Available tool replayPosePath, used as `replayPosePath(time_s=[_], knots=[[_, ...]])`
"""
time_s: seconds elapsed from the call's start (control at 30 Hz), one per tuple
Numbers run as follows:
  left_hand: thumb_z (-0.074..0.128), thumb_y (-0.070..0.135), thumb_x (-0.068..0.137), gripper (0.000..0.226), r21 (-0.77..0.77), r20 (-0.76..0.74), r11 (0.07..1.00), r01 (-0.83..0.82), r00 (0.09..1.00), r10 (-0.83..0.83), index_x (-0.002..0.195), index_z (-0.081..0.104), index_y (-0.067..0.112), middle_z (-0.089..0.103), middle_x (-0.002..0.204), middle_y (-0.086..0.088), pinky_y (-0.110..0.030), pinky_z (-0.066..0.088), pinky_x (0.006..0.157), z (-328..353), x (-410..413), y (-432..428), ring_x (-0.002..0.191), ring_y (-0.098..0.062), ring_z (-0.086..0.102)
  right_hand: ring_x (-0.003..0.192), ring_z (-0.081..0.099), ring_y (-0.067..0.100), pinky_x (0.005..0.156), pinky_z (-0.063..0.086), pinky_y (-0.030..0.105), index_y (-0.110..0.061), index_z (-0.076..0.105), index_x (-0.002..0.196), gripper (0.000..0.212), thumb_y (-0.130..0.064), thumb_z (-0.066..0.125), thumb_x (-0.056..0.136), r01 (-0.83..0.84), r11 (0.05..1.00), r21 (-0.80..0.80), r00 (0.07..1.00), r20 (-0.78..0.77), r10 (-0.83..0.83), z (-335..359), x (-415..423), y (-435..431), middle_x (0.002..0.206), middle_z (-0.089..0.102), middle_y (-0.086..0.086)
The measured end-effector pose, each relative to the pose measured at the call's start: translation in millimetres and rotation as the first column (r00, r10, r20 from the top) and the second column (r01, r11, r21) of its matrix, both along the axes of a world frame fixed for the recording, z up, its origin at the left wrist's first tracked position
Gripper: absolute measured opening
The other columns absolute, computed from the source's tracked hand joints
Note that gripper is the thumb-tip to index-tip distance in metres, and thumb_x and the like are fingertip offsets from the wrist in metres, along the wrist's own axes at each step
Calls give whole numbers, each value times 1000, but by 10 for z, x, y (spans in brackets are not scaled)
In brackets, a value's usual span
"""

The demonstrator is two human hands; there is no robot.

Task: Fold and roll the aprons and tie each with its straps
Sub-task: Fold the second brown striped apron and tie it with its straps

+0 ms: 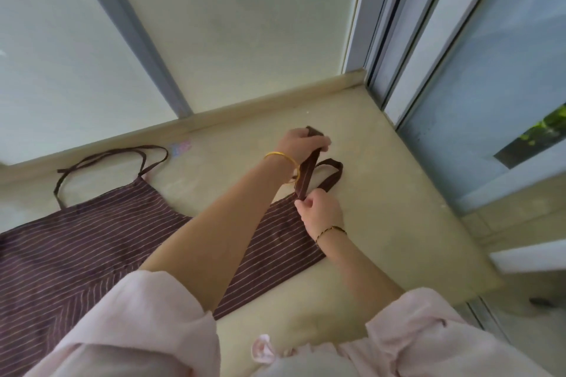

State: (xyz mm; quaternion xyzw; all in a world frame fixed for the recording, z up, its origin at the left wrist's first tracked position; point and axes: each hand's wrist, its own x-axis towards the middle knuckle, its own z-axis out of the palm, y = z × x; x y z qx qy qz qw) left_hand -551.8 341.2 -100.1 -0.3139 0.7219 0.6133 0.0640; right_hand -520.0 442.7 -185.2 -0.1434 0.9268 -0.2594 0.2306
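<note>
apron (pixel 92 242) flat, hands (pixel 301 142) (pixel 320 213) gripping strap (pixel 307 171)

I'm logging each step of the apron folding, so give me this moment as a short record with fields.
apron: brown, striped, spread on the beige surface, not rolled
left hand: grips the upper part of a strap
right hand: pinches the same strap near the apron's edge
strap state: lifted, stretched between both hands
other strap: lies loose near the wall

Bare sill (pixel 382 223) right of apron (pixel 92 239)
</note>
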Motion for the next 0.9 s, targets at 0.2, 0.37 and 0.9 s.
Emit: replayPosePath(time_s=[0.2,0.37,0.9], knots=[[65,11,84,9,61,-228,992,-107,967,118,76,65,7,60,63,-2,-21,47,62,557,-193,-51,56,-12,52,88,60,21,71,51,30,-11,58,103,21,-29,48,98,-53,992,113,981,-180,73,-81,100,-41,105,57,5],[64,19,87,13,-7,-268,991,-134,955,127,81,68,8,59,59,4,-14,46,55,907,-168,-123,52,-8,50,93,62,21,77,52,30,-11,58,107,18,-24,49,98,-70,993,90,979,-186,86,-81,99,-49,105,60,4],[63,15,84,26,189,-245,907,-376,876,415,60,54,14,46,42,5,-25,40,62,855,699,-612,45,-11,43,89,63,27,65,47,32,-9,48,107,21,-19,59,92,159,984,-79,973,-156,-170,-115,217,-54,105,60,8]])
